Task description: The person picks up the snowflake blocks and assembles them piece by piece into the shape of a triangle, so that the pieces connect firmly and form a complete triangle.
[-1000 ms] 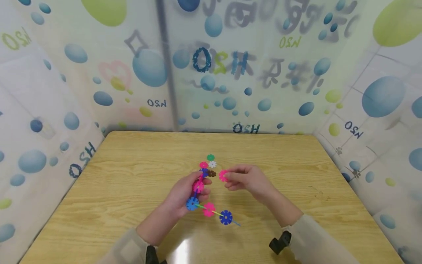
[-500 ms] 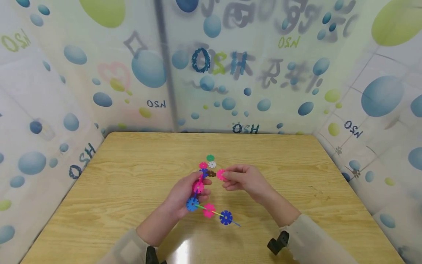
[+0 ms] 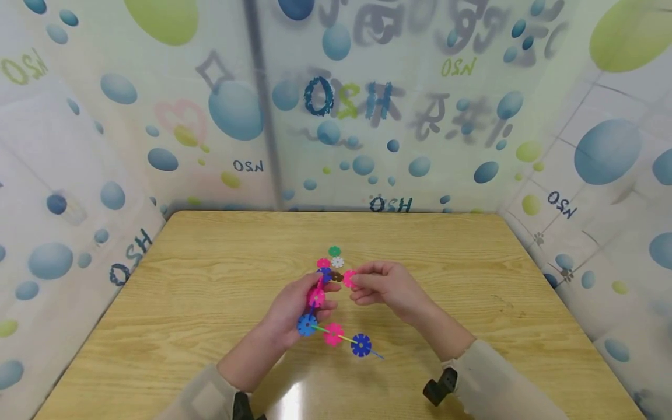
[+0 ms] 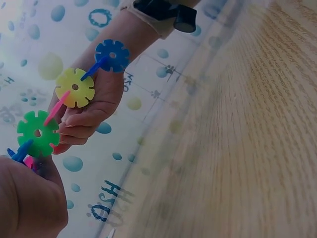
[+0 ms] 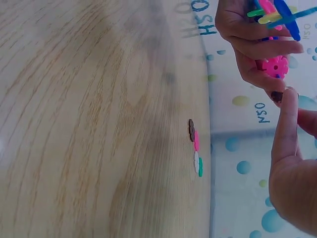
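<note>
Over a wooden desk (image 3: 220,262), a person's left hand (image 3: 291,306) grips a chain (image 3: 303,321) of slotted, multicoloured discs between thumb and fingers. The chain bends below that hand and stretches to the right, its near end free. Beyond the fingertips, four loose discs lie on the desk close together: a rose disc (image 3: 323,263), a green disc (image 3: 335,251), a brown disc (image 5: 191,130) and a white disc (image 3: 338,262). Farther right, the right hand (image 3: 391,286) pinches a pink disc (image 3: 349,279) near the left fingertips; whether it touches the chain is unclear.
</note>
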Demonstrator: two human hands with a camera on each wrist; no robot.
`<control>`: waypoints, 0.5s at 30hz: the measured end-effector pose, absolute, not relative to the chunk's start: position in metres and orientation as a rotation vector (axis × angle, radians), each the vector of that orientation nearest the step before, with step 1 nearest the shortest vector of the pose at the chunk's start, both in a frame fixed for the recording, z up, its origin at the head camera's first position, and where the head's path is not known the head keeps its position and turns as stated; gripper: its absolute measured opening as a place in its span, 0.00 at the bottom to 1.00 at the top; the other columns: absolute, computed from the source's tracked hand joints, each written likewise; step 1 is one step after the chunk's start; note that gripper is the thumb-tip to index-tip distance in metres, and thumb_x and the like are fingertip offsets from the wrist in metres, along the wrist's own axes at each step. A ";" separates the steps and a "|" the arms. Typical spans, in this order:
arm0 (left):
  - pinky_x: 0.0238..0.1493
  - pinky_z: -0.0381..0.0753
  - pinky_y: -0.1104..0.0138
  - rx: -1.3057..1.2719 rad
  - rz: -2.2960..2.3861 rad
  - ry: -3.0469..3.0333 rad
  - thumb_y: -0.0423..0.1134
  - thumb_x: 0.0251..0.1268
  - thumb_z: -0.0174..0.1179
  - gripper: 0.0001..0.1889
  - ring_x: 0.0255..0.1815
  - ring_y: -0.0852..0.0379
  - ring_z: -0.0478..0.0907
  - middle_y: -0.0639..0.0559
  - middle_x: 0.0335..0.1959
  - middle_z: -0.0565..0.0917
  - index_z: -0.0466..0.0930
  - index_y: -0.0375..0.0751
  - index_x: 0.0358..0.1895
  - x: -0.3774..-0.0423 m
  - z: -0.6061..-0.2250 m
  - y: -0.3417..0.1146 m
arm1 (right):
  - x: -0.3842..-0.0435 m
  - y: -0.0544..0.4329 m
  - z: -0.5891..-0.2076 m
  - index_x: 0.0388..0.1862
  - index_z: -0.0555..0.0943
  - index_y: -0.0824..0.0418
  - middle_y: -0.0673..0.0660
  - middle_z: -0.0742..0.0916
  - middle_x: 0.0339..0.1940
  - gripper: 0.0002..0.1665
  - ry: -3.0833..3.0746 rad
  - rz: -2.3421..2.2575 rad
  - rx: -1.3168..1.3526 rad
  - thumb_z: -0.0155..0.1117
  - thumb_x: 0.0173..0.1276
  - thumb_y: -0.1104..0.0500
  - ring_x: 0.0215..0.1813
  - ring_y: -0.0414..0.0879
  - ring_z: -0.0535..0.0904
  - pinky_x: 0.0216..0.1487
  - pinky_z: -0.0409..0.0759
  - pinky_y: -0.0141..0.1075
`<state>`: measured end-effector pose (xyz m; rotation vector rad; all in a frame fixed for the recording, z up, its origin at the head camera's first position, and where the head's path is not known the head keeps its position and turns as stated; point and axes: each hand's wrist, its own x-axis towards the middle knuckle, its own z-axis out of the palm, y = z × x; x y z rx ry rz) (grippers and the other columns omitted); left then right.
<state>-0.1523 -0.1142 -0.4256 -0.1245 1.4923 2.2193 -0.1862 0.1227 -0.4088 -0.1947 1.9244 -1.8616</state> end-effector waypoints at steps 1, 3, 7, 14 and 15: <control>0.37 0.89 0.77 -0.125 2.220 1.498 0.49 0.92 0.43 0.27 0.35 0.64 0.89 0.54 0.53 0.91 0.69 0.31 0.77 -0.152 -0.426 -0.114 | -0.186 0.122 -0.409 0.62 0.80 0.74 0.56 0.94 0.40 0.19 1.921 -1.862 -0.194 0.65 0.84 0.59 0.42 0.47 0.94 0.48 0.95 0.38; 0.37 0.89 0.77 -0.132 2.223 1.515 0.48 0.92 0.44 0.27 0.36 0.63 0.90 0.52 0.57 0.91 0.70 0.31 0.78 -0.152 -0.425 -0.114 | -0.186 0.121 -0.409 0.61 0.80 0.74 0.56 0.94 0.40 0.19 1.917 -1.862 -0.197 0.65 0.84 0.59 0.41 0.46 0.94 0.48 0.95 0.37; 0.40 0.91 0.76 -0.154 2.237 1.544 0.47 0.91 0.46 0.27 0.39 0.62 0.92 0.51 0.59 0.92 0.72 0.30 0.77 -0.151 -0.426 -0.113 | -0.184 0.118 -0.408 0.61 0.81 0.75 0.56 0.94 0.39 0.18 1.907 -1.862 -0.195 0.64 0.84 0.60 0.40 0.45 0.94 0.48 0.95 0.38; 0.51 0.93 0.72 -0.138 2.260 1.557 0.44 0.91 0.46 0.26 0.43 0.61 0.94 0.44 0.57 0.93 0.75 0.24 0.73 -0.152 -0.427 -0.113 | -0.181 0.115 -0.407 0.58 0.82 0.76 0.58 0.94 0.39 0.17 1.915 -1.855 -0.186 0.64 0.83 0.62 0.38 0.44 0.93 0.47 0.96 0.38; 0.52 0.93 0.71 -0.135 2.261 1.556 0.44 0.91 0.46 0.26 0.43 0.61 0.94 0.44 0.56 0.93 0.75 0.24 0.73 -0.152 -0.427 -0.113 | -0.181 0.115 -0.407 0.57 0.82 0.76 0.58 0.94 0.38 0.16 1.922 -1.851 -0.184 0.64 0.83 0.62 0.38 0.44 0.93 0.47 0.95 0.37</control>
